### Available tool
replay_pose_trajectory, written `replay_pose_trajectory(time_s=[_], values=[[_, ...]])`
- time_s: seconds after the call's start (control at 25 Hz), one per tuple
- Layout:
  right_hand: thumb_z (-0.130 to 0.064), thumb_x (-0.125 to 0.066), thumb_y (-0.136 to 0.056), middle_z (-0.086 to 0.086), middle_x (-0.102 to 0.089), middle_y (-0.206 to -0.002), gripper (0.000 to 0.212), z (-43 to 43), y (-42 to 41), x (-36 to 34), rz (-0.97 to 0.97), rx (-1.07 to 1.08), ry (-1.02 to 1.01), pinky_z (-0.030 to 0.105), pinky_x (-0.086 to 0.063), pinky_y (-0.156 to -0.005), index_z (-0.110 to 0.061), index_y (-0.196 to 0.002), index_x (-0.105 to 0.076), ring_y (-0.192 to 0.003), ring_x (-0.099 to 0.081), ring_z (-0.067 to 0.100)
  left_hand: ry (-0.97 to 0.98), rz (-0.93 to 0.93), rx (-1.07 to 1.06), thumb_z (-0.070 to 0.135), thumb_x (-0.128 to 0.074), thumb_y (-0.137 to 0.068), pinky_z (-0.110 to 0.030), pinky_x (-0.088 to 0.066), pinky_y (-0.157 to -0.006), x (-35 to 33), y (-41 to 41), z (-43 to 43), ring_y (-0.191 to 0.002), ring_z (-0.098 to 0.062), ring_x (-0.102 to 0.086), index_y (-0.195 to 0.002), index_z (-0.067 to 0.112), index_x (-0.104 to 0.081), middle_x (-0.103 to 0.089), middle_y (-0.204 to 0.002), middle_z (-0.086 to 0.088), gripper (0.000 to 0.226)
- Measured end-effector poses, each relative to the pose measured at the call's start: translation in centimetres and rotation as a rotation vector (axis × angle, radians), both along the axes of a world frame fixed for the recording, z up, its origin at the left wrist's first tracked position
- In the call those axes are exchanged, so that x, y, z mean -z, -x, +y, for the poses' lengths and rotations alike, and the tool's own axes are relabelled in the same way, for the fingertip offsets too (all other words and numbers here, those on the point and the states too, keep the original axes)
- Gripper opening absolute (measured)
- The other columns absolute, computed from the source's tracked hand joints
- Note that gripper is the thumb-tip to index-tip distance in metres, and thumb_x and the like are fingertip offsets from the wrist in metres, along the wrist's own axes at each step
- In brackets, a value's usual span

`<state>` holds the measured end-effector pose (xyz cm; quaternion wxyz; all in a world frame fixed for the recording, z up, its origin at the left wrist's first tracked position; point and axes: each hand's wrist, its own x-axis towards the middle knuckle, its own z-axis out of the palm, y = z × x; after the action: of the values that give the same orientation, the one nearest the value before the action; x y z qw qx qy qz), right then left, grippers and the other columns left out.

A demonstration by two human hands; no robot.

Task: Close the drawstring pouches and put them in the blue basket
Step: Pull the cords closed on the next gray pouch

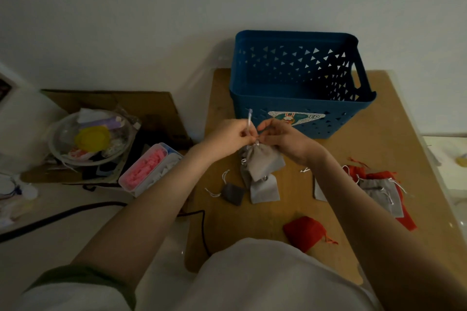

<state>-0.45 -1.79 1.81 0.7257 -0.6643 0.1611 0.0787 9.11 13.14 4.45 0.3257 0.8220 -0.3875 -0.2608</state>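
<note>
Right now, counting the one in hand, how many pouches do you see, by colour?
Light grey pouch: 4, one in hand, one under it, one behind the right forearm at, one far right.
Dark grey pouch: 1.
Red pouch: at least 2, one near, overlapped ones far right.
Total: at least 7.

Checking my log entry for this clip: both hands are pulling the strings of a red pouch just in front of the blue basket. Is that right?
Only the colour is wrong. The head view shows the pouch is grey, not red. The left hand and right hand do pinch its strings just in front of the blue basket; red pouches lie untouched on the table.
</note>
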Motion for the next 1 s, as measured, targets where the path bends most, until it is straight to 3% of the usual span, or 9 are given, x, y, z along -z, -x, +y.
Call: replay_pose_trajectory(time_s=[0.12, 0.2, 0.36, 0.48, 0.6, 0.72, 0.84, 0.92, 1.0], values=[[0.001, -0.052, -0.093, 0.009, -0.062, -0.096, 0.016, 0.3, -0.3, 0.4, 0.022, 0.020, 0.003, 0.036, -0.046, -0.087, -0.012, -0.103, -0.053, -0.093, -0.058, 0.022, -0.136, -0.520, 0.113, 0.011, -0.049, -0.094, -0.037, -0.044, -0.074, 0.4, 0.7, -0.6, -0.086, -0.026, -0.054, -0.097, 0.006, -0.056, -0.060, -0.089, -0.012, 0.009], [-0.003, -0.048, -0.096, 0.009, -0.063, -0.097, 0.014, 0.3, -0.3, 0.2, 0.019, 0.045, -0.087, 0.035, -0.047, -0.085, -0.010, -0.105, -0.057, -0.093, -0.059, 0.022, -0.089, -0.675, 0.107, 0.005, -0.049, -0.092, -0.039, -0.042, -0.068, 0.7, 1.3, -0.9, -0.087, -0.031, -0.054, -0.095, 0.003, -0.054, -0.062, -0.087, -0.017, 0.006], [-0.013, -0.039, -0.101, 0.008, -0.068, -0.095, 0.024, 0.5, 0.0, -0.7, 0.071, 0.022, -0.298, 0.028, -0.053, -0.077, -0.007, -0.106, -0.061, -0.086, -0.064, 0.018, 0.153, -0.834, 0.109, 0.005, -0.050, -0.081, -0.033, -0.043, -0.049, 1.1, 1.4, -1.0, -0.063, -0.030, -0.055, -0.075, 0.005, -0.053, -0.057, -0.063, -0.012, 0.007], [-0.012, -0.040, -0.100, 0.007, -0.066, -0.091, 0.022, 0.4, 0.0, -1.0, 0.112, 0.018, -0.301, 0.027, -0.052, -0.074, -0.007, -0.098, -0.062, -0.083, -0.063, 0.017, 0.199, -0.809, 0.136, 0.011, -0.043, -0.083, -0.030, -0.038, -0.050, 0.8, 1.7, -1.1, -0.061, -0.027, -0.053, -0.072, 0.006, -0.052, -0.056, -0.062, -0.010, 0.015], [-0.014, -0.042, -0.100, 0.007, -0.061, -0.090, 0.019, 0.4, 0.5, -0.5, 0.112, 0.026, -0.311, 0.029, -0.047, -0.079, -0.009, -0.094, -0.059, -0.083, -0.058, 0.017, 0.181, -0.743, 0.115, 0.001, -0.059, -0.082, -0.023, -0.029, -0.058, 0.8, 1.8, -0.9, -0.068, -0.028, -0.054, -0.078, 0.003, -0.056, -0.059, -0.068, -0.011, 0.006], [-0.011, -0.041, -0.100, 0.004, -0.057, -0.080, 0.020, 0.7, 0.7, -0.2, 0.075, 0.104, -0.299, 0.023, -0.046, -0.068, -0.012, -0.085, -0.054, -0.073, -0.054, 0.014, 0.163, -0.732, 0.069, -0.003, -0.065, -0.079, -0.025, -0.032, -0.056, 1.1, 2.1, -0.8, -0.070, -0.029, -0.056, -0.081, 0.003, -0.059, -0.061, -0.070, -0.012, 0.009], [-0.010, -0.041, -0.101, 0.004, -0.056, -0.076, 0.021, 1.4, 0.2, 0.1, 0.023, 0.314, -0.263, 0.022, -0.047, -0.063, -0.013, -0.083, -0.052, -0.067, -0.053, 0.013, 0.145, -0.601, -0.049, 0.000, -0.054, -0.088, -0.033, -0.046, -0.069, 1.2, 3.0, -0.8, -0.089, -0.032, -0.058, -0.098, 0.000, -0.062, -0.066, -0.091, -0.017, 0.014], [-0.012, -0.044, -0.100, 0.003, -0.054, -0.075, 0.020, 1.4, 0.1, 0.6, 0.017, 0.385, -0.163, 0.024, -0.043, -0.064, -0.014, -0.083, -0.053, -0.068, -0.051, 0.013, 0.088, -0.462, -0.191, 0.004, -0.045, -0.095, -0.024, -0.039, -0.077, 1.4, 3.4, -0.6, -0.103, -0.028, -0.055, -0.115, 0.003, -0.060, -0.063, -0.109, -0.015, 0.025], [-0.011, -0.044, -0.100, 0.001, -0.051, -0.073, 0.019, 0.9, 0.4, 1.2, 0.002, 0.405, -0.073, 0.024, -0.039, -0.064, -0.015, -0.083, -0.053, -0.067, -0.047, 0.012, 0.061, -0.376, -0.311, 0.010, -0.042, -0.099, -0.017, -0.034, -0.075, 1.6, 3.7, 0.0, -0.104, -0.022, -0.056, -0.119, 0.007, -0.057, -0.060, -0.112, -0.011, 0.025]])
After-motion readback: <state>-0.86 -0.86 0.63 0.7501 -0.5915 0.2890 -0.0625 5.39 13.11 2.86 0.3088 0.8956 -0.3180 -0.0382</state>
